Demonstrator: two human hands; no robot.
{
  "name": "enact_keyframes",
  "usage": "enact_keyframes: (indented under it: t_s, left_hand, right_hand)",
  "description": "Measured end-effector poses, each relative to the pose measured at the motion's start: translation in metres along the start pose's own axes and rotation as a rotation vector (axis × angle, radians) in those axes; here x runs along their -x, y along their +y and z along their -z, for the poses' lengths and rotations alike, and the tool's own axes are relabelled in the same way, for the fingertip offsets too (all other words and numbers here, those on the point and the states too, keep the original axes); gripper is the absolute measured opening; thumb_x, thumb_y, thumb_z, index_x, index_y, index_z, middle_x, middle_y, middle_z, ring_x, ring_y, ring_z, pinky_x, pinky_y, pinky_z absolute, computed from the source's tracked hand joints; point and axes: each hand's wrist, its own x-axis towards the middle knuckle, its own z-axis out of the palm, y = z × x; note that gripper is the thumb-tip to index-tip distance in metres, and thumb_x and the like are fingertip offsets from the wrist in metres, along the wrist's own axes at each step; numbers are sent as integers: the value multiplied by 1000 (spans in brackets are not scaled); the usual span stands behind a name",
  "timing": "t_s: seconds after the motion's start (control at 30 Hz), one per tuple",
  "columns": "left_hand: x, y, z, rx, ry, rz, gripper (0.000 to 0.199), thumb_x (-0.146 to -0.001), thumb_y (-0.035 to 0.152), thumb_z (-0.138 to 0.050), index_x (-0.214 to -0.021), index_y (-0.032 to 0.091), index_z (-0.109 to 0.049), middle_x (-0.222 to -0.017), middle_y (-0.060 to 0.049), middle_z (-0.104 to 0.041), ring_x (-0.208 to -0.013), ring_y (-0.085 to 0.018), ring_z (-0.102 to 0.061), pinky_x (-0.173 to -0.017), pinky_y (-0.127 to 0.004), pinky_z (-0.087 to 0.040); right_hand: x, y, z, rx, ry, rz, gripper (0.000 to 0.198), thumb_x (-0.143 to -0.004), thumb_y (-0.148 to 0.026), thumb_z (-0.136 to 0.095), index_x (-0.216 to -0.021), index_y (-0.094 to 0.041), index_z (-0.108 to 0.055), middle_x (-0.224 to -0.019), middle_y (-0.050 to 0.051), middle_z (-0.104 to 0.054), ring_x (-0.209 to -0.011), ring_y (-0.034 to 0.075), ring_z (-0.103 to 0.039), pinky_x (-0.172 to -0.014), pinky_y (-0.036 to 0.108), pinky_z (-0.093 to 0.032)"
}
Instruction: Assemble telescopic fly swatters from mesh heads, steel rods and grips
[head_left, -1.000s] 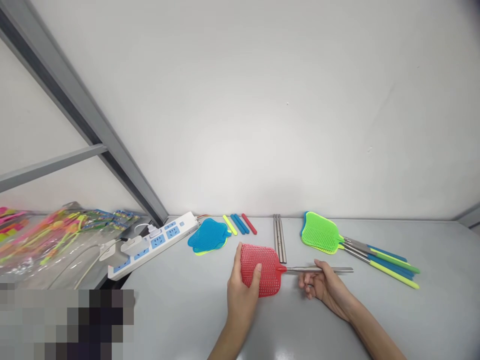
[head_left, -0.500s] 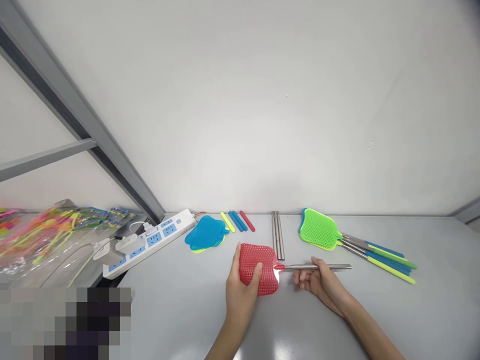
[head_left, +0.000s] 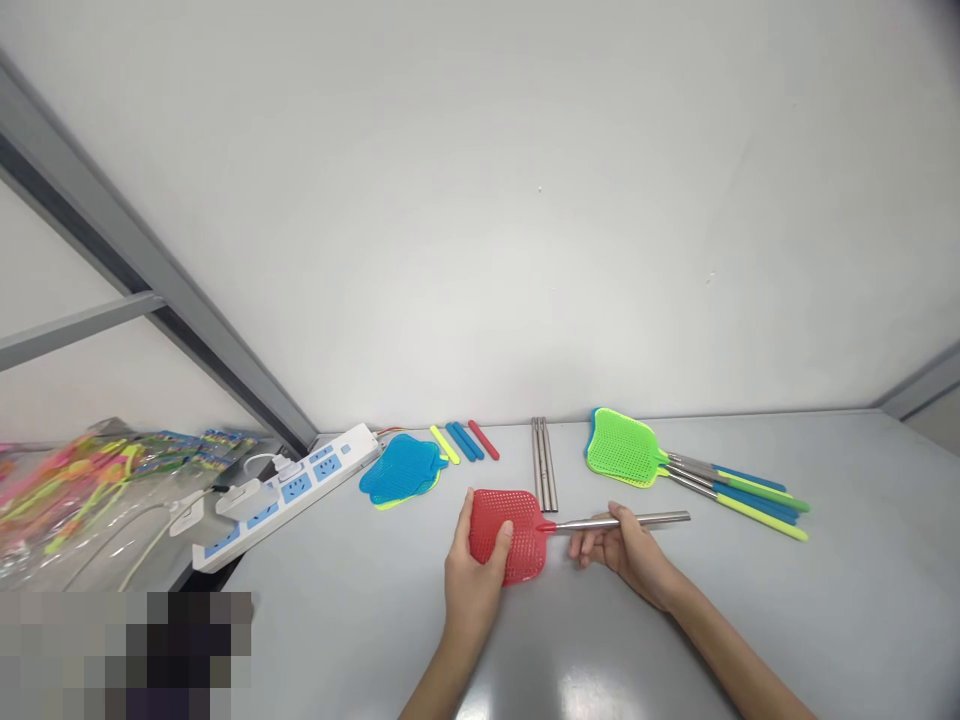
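Note:
My left hand (head_left: 478, 575) grips a red fly swatter head (head_left: 517, 535) by its left side, thumb on top of the mesh. A metal rod (head_left: 660, 518) joins the head's neck and points right. My right hand (head_left: 622, 545) is closed on this rod, thumb above and curled fingers below. Behind the red head lie several loose metal rods (head_left: 545, 465) side by side. To the right rests a pile of fly swatters with a green head (head_left: 622, 447) on top and coloured grips (head_left: 761, 517).
Blue swatter heads (head_left: 405, 468) lie stacked at the left, beside yellow, blue and red handle sleeves (head_left: 484, 440). A white power strip (head_left: 300, 490) with plugs stands left of them. Bagged colourful items (head_left: 112, 490) fill the far left. A wall (head_left: 525, 250) rises behind the table.
The view has shifted slightly, so most things appear a little further left. Both hands keep their hold on the red head and rod; the head's tilt differs slightly.

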Motion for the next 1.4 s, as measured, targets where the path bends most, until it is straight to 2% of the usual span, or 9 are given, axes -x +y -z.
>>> enact_keyframes:
  t_s: [0.1,0.23,0.37,0.43,0.57,0.7,1.0,1.17,1.4]
  left_hand:
    - [-9,0,5,73,-89,34,63,-69,39,-57,-124,22,-34,-127,-6,-41,-109,-19,-44,-92,-28,-35]
    - [-16,2,8,231,-114,68,64,-67,36,-60,-124,20,-35,-124,-8,-45,-109,-20,-45,-90,-28,-38]
    - [-16,6,7,365,-126,141,69,-68,34,-60,-127,26,-24,-110,-7,-56,-95,-20,-56,-79,-31,-45]
    - [-16,10,9,428,-166,175,65,-69,34,-59,-125,24,-28,-103,-7,-60,-89,-20,-58,-75,-32,-47]
    - [-17,20,20,488,-416,284,41,-71,35,-56,-104,10,-52,-95,-12,-63,-82,-21,-60,-74,-33,-48]
    - [-17,27,28,466,-594,421,35,-72,35,-55,-93,8,-59,-92,-15,-64,-79,-21,-61,-74,-30,-47]
    - [-14,27,23,464,-549,454,35,-70,34,-57,-96,10,-58,-91,-13,-64,-78,-21,-62,-69,-29,-49]
    - [-13,27,22,453,-541,424,34,-70,34,-57,-94,10,-58,-92,-12,-64,-77,-20,-62,-70,-29,-48]
    - [-13,23,21,457,-543,384,31,-70,35,-57,-88,9,-60,-87,-12,-66,-74,-19,-62,-69,-28,-48]
  right_hand:
    - [0,0,-3,24,-5,24,62,-80,-51,-21,-55,-9,-61,-64,13,-60,-57,18,-52,-64,35,-38]
    - [1,0,-3,52,9,14,59,-80,-51,-25,-59,-9,-61,-64,12,-59,-55,17,-52,-64,34,-38]
    - [1,-2,-2,23,31,5,52,-81,-46,-30,-61,-9,-61,-64,11,-59,-55,16,-51,-63,33,-38]
    - [1,-2,-1,8,21,18,48,-81,-43,-32,-63,-9,-61,-65,10,-59,-56,16,-51,-63,33,-38]
    - [2,-3,0,-19,12,21,41,-79,-42,-39,-64,-10,-59,-67,10,-60,-59,15,-52,-64,32,-39]
    - [3,-3,0,-73,27,29,32,-77,-39,-45,-66,-12,-59,-67,8,-59,-63,16,-53,-63,31,-39]
    - [13,-11,-1,99,-116,69,36,-79,-32,-41,-57,-12,-61,-63,7,-56,-70,18,-52,-71,32,-37]
    - [16,-13,-4,84,-134,80,39,-80,-31,-38,-54,-12,-61,-65,8,-57,-70,18,-52,-72,33,-36]
    - [13,-8,-1,20,-86,27,33,-79,-33,-41,-75,-9,-64,-77,12,-61,-64,17,-53,-71,35,-37]
